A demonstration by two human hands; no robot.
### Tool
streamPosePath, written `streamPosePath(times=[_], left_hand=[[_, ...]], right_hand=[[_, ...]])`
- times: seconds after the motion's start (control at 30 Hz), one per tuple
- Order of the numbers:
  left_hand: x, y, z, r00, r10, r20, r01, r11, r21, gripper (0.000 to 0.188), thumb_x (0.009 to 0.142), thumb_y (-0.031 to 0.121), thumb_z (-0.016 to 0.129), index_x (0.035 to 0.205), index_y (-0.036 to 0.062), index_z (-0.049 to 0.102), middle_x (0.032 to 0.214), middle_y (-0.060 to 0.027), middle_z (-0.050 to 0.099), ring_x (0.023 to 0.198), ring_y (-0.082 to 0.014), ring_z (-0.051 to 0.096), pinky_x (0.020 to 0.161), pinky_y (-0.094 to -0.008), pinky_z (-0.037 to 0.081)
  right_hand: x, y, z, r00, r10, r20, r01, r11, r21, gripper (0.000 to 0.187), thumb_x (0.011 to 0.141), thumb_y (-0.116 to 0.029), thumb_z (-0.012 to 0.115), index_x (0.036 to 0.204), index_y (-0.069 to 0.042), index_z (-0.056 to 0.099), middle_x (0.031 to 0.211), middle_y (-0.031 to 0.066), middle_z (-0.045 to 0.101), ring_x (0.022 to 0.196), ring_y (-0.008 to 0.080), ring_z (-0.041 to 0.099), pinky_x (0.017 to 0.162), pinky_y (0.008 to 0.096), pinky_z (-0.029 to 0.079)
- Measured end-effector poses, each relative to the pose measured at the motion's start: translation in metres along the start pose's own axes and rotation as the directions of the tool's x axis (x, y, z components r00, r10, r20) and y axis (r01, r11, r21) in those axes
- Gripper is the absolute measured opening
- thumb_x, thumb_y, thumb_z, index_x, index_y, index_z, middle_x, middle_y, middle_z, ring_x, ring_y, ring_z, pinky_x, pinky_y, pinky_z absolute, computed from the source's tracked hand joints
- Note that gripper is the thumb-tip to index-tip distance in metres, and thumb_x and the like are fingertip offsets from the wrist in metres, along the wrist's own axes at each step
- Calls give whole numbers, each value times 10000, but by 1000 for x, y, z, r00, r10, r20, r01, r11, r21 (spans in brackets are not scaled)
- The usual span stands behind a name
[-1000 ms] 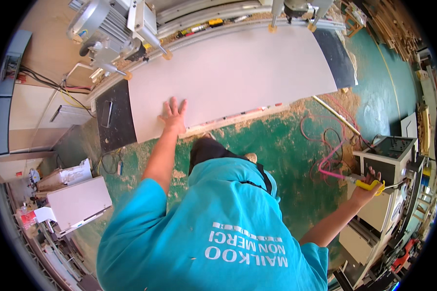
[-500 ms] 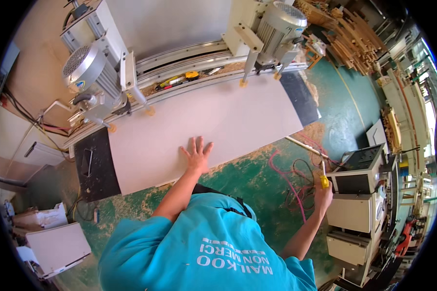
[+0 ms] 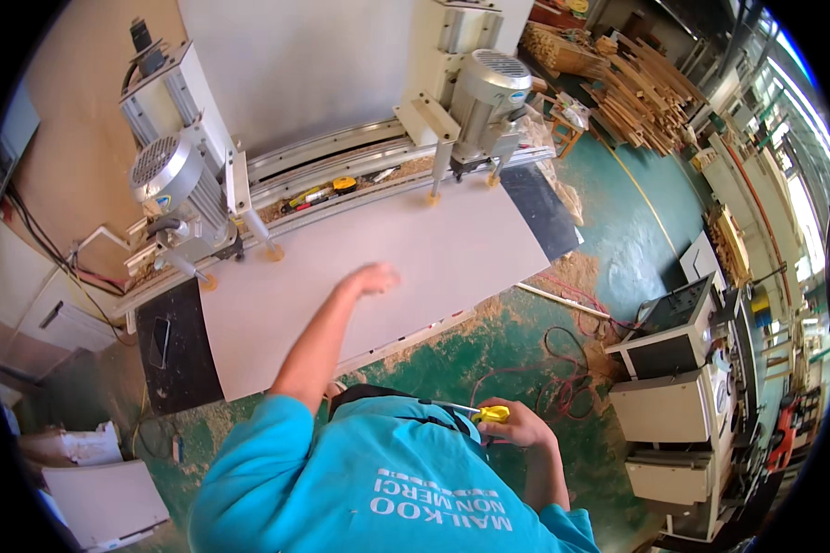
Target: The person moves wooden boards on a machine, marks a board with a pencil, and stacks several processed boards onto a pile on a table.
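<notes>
A large white panel [image 3: 452, 249] lies flat on the bed of a drilling machine in front of me. My left hand [image 3: 371, 278] reaches out over the middle of the panel, fingers apart and blurred, holding nothing. My right hand [image 3: 521, 429] is drawn in close to my teal shirt and grips a yellow-handled tool [image 3: 491, 414] with a thin metal shaft pointing left. Two grey motor heads [image 3: 493, 88] [image 3: 171, 175] stand over the panel's far edge.
A yellow tape measure [image 3: 344, 184] and small tools lie on the machine rail. A phone [image 3: 160, 341] rests on the black bed at left. A red hose [image 3: 572, 369] coils on the green floor beside white cabinets [image 3: 673, 405]. Stacked timber [image 3: 636, 92] lies far right.
My left hand has lifted off the panel, where it lay flat, and moved over it. My right hand has brought the yellow-handled tool in from the right toward my body.
</notes>
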State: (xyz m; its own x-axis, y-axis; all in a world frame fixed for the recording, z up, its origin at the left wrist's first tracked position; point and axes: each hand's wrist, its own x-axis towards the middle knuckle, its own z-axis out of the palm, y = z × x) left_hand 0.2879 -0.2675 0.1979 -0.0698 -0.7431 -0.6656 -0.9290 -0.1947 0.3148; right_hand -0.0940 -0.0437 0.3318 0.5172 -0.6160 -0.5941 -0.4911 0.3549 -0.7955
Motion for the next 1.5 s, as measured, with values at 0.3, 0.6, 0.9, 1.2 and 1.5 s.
streamPosePath(times=[0.3,0.6,0.9,1.2,1.5], left_hand=[[-97,147,-157,243,516,-822,-208,855,475,762,826,485,684,1487,224,410,1627,-86,183,1514,-304,85,1192,-595,46],[-57,170,-54,543,544,-639,-241,830,502,808,813,456,699,1517,253,358,1642,-85,133,1520,-307,41,1193,-589,-2],[-64,187,-46,467,611,-640,-333,791,513,765,820,415,686,1496,208,394,1613,-101,231,1508,-311,124,1199,-572,57],[-48,92,48,761,492,-423,-434,870,232,553,842,379,660,1307,91,573,1314,-132,594,1206,-306,560,1019,-422,447],[-214,-159,253,577,-343,-741,153,937,-315,460,772,240,752,1180,68,630,1305,-191,556,1207,-369,524,1013,-476,432]], right_hand=[[-75,16,-23,864,-97,-495,160,983,87,314,862,-119,729,1121,9,608,831,64,694,735,133,657,678,278,524],[-140,64,11,616,96,-782,209,937,280,254,831,-52,705,1043,45,604,760,51,640,654,125,632,608,277,511],[-131,97,29,502,130,-855,221,937,272,230,866,-54,686,1055,27,584,749,24,619,606,95,594,547,257,483],[-69,48,24,855,6,-519,-241,890,-387,497,801,-469,721,1147,-126,623,885,180,706,855,390,682,753,469,531],[-60,143,-155,127,-42,-991,-526,844,-103,463,877,-472,655,1173,-132,550,949,214,697,881,451,652,719,514,502]])
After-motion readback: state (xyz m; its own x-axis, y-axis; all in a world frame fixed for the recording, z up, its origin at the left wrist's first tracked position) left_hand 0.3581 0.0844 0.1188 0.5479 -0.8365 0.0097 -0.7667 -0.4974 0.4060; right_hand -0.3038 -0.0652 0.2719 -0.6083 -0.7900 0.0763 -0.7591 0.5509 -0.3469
